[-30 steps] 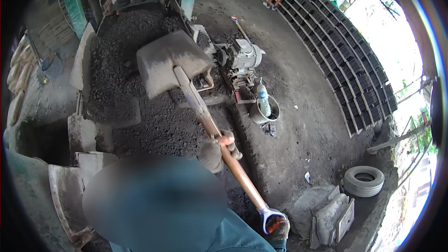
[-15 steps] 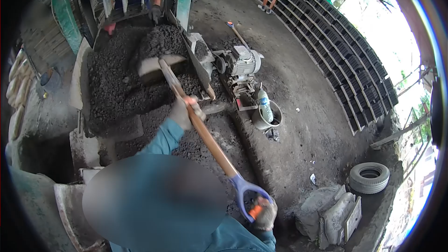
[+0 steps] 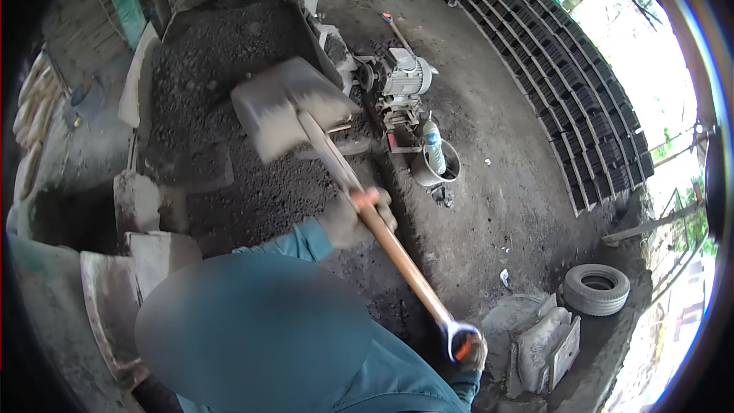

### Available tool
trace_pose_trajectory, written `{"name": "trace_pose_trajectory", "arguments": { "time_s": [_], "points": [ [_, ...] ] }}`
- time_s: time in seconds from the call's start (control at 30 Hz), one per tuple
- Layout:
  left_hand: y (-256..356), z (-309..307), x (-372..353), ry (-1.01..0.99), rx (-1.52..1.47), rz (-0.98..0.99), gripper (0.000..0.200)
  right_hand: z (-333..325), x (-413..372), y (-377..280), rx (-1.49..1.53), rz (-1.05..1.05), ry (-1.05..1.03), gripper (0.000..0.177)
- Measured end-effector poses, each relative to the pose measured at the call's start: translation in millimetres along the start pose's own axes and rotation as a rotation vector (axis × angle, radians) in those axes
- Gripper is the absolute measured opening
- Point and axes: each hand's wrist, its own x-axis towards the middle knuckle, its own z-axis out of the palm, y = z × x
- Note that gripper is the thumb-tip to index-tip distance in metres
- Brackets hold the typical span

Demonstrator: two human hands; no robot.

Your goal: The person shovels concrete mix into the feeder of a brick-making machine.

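Note:
A shovel [image 3: 407, 255] with a wooden shaft slants across the view, its broad blade [image 3: 294, 103] raised over the near right part of a heap of dark, crumbly material [image 3: 206, 76]. The blade looks bare and slightly blurred by motion. My left hand [image 3: 348, 218], in a greyish glove with orange at the fingers, is wrapped round the middle of the shaft. At the lower right, my right hand [image 3: 475, 353], also gloved, grips the D-shaped blue handle [image 3: 453, 329]. A blurred oval hides part of my upper body.
An electric motor [image 3: 409, 76] stands right of the heap, near a bucket [image 3: 451, 172] holding a plastic bottle [image 3: 434, 149]. A tyre [image 3: 596, 291] and stacked slabs [image 3: 539, 344] lie lower right. Racks of dark blocks [image 3: 566, 84] line the right. Other people are at the top.
The shovel has pulled back from the heap, toward me and to the right, and its blade has lifted. Both hands moved right with it, still gripping. The heap's surface, covered before, now shows.

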Motion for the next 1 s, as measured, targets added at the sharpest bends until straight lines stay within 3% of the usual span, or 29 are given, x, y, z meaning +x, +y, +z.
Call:
{"name": "trace_pose_trajectory", "arguments": {
  "time_s": [0.03, 0.1, 0.2, 0.23, 0.27, 0.33, 0.4, 0.43, 0.47, 0.5, 0.53, 0.57, 0.6, 0.67, 0.7, 0.73, 0.8, 0.83, 0.9, 0.93, 1.0],
  "points": [
    [-31.4, -2.9, -4.0, -0.046, -0.022, -0.038, 0.018, -58.5, 14.5, 30.6, -0.226, 0.018, 0.107, 0.02],
    [-71.6, 9.4, -15.6, 0.085, -0.034, -0.101, 0.019, -70.2, 11.2, 17.7, -0.121, 0.04, 0.086, 0.02],
    [-86.3, -12.4, -6.0, 0.028, -0.174, -0.11, 0.019, -74.0, -28.6, -21.3, 0.051, 0.081, 0.068, 0.02],
    [-70.5, 0.2, -7.4, 0.14, -0.119, -0.09, 0.015, -66.4, -40.4, -36.6, 0.111, 0.092, 0.061, 0.021],
    [-55.6, -7.7, -1.8, 0.115, -0.135, -0.058, 0.014, -54.3, -46.6, -48.0, 0.174, 0.1, 0.053, 0.021],
    [-18.1, -29.2, 10.3, 0.058, -0.171, 0.015, 0.012, 4.5, -48.0, -73.7, 0.006, 0.063, 0.052, 0.022],
    [55.6, 0.9, 8.7, 0.406, 0.058, 0.292, 0.015, 89.2, -46.2, -82.1, -0.067, -0.001, -0.097, 0.02],
    [99.7, -29.5, 14.8, 0.288, 0.094, 0.305, 0.017, 146.4, -57.2, -85.8, -0.059, -0.081, -0.183, 0.02],
    [134.9, -36.9, 24.1, 0.561, 0.186, 0.563, 0.023, 194.5, -67.0, -91.4, -0.052, -0.158, -0.271, 0.021],
    [176.4, -63.2, 27.3, 0.498, 0.077, 0.549, 0.028, 219.1, -71.4, -101.5, -0.115, -0.204, -0.266, 0.022],
    [195.6, -34.3, 26.7, 0.64, 0.034, 0.554, 0.034, 242.4, -73.9, -116.4, -0.174, -0.259, -0.271, 0.023],
    [199.3, -14.7, 24.6, 0.492, 0.037, 0.503, 0.036, 251.6, -93.8, -169.3, -0.088, -0.321, -0.221, 0.029],
    [191.9, -4.5, 21.0, 0.349, 0.031, 0.443, 0.039, 214.8, -61.4, -159.0, 0.1, -0.395, -0.122, 0.044],
    [167.4, 10.3, 18.9, -0.099, -0.204, 0.304, 0.049, 191.7, -58.1, -238.1, -0.072, -0.748, -0.091, 0.07],
    [151.2, 28.4, 15.6, -0.009, -0.074, 0.277, 0.05, 185.1, -56.4, -274.5, -0.199, -0.999, 0.066, 0.072],
    [137.9, 41.4, 12.4, 0.083, 0.054, 0.247, 0.052, 175.5, -47.8, -312.1, -0.407, -1.325, 0.302, 0.065],
    [117.5, 49.5, 3.3, -0.14, 0.34, 0.281, 0.054, 140.5, -54.5, -386.4, -0.255, -1.409, 0.308, 0.041],
    [120.3, 47.6, 6.6, -0.417, 0.453, 0.244, 0.053, 123.8, -58.0, -423.8, -0.182, -1.452, 0.31, 0.029],
    [97.2, 36.1, 3.8, -0.544, 0.583, 0.334, 0.055, 108.2, -71.3, -494.8, -0.072, -1.672, 0.18, 0.02],
    [64.8, 29.2, -5.6, -0.393, 0.596, 0.462, 0.057, 119.5, -80.3, -530.4, -0.079, -1.767, 0.169, 0.02],
    [51.8, 17.2, -1.3, -0.553, 0.414, 0.538, 0.058, 181.8, -102.2, -581.2, -0.166, -1.956, 0.242, 0.02]
  ]
}}
